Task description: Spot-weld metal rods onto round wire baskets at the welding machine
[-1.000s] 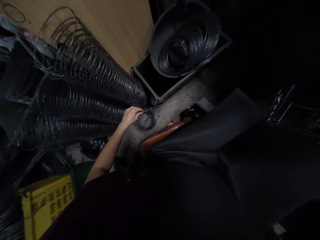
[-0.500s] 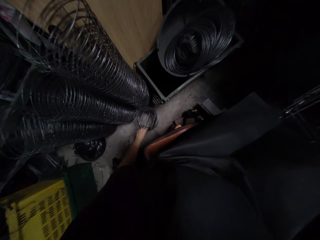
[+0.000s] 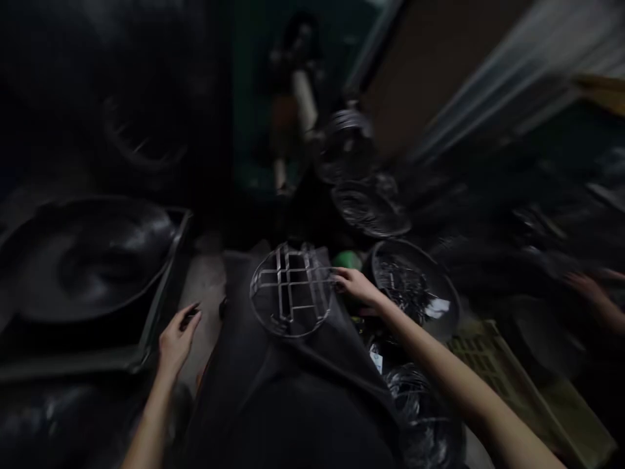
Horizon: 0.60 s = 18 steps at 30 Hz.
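Dim, blurred workshop clutter is surrounding the lap (image 3: 254,378), over whose middle the wire grid (image 3: 290,290) is hovering flat. The right hand (image 3: 359,286) is pinching its right rim, probably keeping the face clear. The left hand (image 3: 176,339) is hanging loosely open and empty beside the tray (image 3: 166,280) corner. No writing is showing legibly.

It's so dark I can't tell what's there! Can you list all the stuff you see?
wire grille: one, silvery, round, middle
cloth: one, black, under the grille
basin: one, black, left, inside the tray
tray: one, dark, left
bowl: one, black, right of the grille
round thing: one, green, behind the grille
crate: one, yellowish, lower right
another person's hand: one, far right, blurred
left hand: open, beside the tray
right hand: gripping the grille's edge
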{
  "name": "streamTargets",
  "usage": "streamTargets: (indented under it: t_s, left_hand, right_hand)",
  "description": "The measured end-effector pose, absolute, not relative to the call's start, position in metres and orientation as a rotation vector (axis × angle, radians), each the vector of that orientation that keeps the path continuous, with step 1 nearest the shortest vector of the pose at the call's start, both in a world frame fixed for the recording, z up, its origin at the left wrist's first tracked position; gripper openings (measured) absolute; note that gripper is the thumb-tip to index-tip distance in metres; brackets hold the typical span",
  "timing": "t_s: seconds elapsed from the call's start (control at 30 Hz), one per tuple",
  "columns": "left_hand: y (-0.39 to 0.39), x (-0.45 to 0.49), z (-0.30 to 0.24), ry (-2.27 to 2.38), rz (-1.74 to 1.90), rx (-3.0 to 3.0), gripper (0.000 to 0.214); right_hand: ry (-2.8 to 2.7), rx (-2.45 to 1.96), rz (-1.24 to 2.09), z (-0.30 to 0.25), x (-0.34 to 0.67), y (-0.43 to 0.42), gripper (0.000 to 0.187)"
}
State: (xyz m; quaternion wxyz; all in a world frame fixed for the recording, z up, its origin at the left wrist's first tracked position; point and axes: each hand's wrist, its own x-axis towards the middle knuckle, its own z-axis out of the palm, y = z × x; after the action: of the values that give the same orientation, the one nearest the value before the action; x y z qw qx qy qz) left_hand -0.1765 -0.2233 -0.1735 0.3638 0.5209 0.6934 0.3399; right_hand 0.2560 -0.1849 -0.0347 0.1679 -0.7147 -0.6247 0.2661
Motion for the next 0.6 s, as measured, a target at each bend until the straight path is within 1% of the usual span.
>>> streamTargets:
  t_s: [0.07, 0.17, 0.27, 0.33, 0.43, 0.6]
  left_hand:
    - [-0.18, -0.13, -0.134, 1.591, 0.978, 1.274, 0.06]
    - [-0.159, -0.066, -0.087, 1.337, 0.946, 1.306, 0.058]
    - [-0.16, -0.025, -0.071, 1.285, 0.846, 1.333, 0.052]
    - [-0.161, -0.01, -0.072, 1.343, 0.892, 1.288, 0.045]
    - [-0.158, -0.004, -0.078, 1.371, 1.0, 1.195, 0.039]
    - [-0.147, -0.009, -0.078, 1.294, 1.013, 1.16, 0.038]
  right_hand:
    - [-1.671, -2.053, 0.577, -0.006, 0.298, -0.157, 0.019]
    - [-1.605, -1.953, 0.219, 0.045, 0.337, -0.088, 0.023]
    - [-1.68, -1.835, -0.269, 0.099, 0.356, -0.003, 0.023]
    - [-1.792, -1.876, -0.474, 0.125, 0.361, 0.045, 0.025]
    - [-1.978, -2.031, -0.619, 0.14, 0.36, 0.088, 0.03]
    - [-2.03, -2.105, -0.674, 0.132, 0.356, 0.097, 0.036]
